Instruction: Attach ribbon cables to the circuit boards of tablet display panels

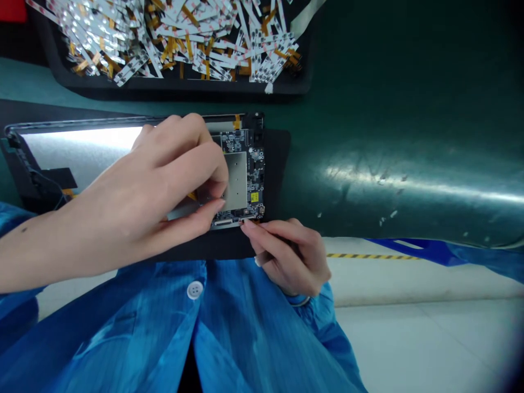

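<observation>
An opened tablet [102,143] lies lengthwise before me, its silver back and circuit board [256,164] exposed. On the board sit a grey metal shield [238,180] and a small yellow label [254,197]. My left hand [164,174] reaches across the tablet, fingers curled and thumb close to the index finger over the shield; anything between them is hidden. At the board's near edge, beside a connector [223,222], my right hand [286,251] pinches a thin orange-brown flex cable [256,221], mostly covered by the fingertips.
Behind the tablet stands a black tray [164,90] heaped with white and orange flex cables [196,38]. A dark mat [279,158] lies under the tablet on the green table [388,109]. A blue object [426,250] shows by the table's near edge at right.
</observation>
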`<state>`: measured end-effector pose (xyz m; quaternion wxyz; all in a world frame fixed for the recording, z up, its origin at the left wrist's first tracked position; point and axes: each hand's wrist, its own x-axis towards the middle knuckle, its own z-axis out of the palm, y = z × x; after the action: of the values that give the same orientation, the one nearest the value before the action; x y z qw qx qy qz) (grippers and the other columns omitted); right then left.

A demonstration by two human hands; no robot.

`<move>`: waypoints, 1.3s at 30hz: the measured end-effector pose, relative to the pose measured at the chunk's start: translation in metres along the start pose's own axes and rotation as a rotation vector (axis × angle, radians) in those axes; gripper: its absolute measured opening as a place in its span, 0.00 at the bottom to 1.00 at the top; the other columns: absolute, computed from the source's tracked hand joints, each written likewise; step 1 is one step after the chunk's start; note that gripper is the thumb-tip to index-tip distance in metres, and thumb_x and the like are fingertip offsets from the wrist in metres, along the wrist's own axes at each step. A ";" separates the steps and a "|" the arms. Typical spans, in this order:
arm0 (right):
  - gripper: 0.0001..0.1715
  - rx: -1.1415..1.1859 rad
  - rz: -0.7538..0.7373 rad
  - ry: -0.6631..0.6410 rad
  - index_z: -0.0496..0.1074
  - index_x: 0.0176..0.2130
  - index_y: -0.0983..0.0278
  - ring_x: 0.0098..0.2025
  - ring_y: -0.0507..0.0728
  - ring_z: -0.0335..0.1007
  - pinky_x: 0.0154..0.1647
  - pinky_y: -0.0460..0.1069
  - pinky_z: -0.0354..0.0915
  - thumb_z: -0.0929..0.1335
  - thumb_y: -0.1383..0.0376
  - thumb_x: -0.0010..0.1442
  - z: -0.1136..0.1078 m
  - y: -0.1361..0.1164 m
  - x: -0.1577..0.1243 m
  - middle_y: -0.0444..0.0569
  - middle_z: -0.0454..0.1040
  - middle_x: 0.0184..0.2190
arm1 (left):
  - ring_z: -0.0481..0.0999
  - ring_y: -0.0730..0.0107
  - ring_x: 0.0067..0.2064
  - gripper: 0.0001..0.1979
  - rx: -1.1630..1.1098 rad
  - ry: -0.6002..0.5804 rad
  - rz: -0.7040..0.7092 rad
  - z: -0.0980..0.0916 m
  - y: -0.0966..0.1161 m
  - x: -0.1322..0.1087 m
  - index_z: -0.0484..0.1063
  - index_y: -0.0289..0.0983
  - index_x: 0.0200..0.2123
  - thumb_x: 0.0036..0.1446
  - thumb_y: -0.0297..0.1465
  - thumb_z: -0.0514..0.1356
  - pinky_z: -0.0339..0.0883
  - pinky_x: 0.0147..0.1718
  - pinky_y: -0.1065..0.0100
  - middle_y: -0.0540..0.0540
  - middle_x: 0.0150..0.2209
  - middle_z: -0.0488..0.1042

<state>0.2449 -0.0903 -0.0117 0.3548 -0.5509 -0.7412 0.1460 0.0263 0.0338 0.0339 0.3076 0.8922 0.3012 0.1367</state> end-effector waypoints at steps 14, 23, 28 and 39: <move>0.10 -0.034 -0.093 0.000 0.77 0.41 0.66 0.32 0.50 0.72 0.32 0.45 0.75 0.70 0.76 0.59 -0.001 -0.002 0.023 0.46 0.76 0.35 | 0.67 0.63 0.42 0.07 0.034 -0.025 0.075 0.007 -0.002 -0.003 0.65 0.37 0.40 0.68 0.33 0.50 0.60 0.37 0.59 0.45 0.39 0.65; 0.08 0.060 0.026 -0.075 0.75 0.39 0.64 0.32 0.50 0.74 0.31 0.44 0.73 0.74 0.72 0.58 -0.002 -0.002 0.028 0.46 0.76 0.34 | 0.69 0.63 0.41 0.08 0.028 -0.040 0.158 0.008 -0.005 -0.002 0.67 0.36 0.42 0.69 0.31 0.50 0.63 0.38 0.59 0.45 0.38 0.69; 0.07 0.036 -0.083 -0.073 0.74 0.39 0.64 0.32 0.50 0.74 0.30 0.45 0.72 0.72 0.73 0.59 -0.005 0.005 0.032 0.47 0.76 0.33 | 0.69 0.62 0.42 0.08 0.030 -0.035 0.136 0.009 -0.005 -0.002 0.67 0.37 0.44 0.69 0.31 0.49 0.64 0.38 0.58 0.45 0.39 0.70; 0.09 -0.039 -0.090 -0.105 0.73 0.42 0.66 0.35 0.54 0.75 0.37 0.48 0.75 0.69 0.73 0.60 -0.005 -0.006 0.030 0.49 0.75 0.34 | 0.71 0.62 0.39 0.09 0.045 -0.073 0.147 0.008 -0.008 -0.005 0.67 0.40 0.44 0.68 0.32 0.48 0.65 0.37 0.58 0.47 0.39 0.70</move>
<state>0.2402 -0.0661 0.0065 0.3108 -0.5153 -0.7855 0.1444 0.0227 0.0318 0.0227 0.2874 0.9229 0.2265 0.1197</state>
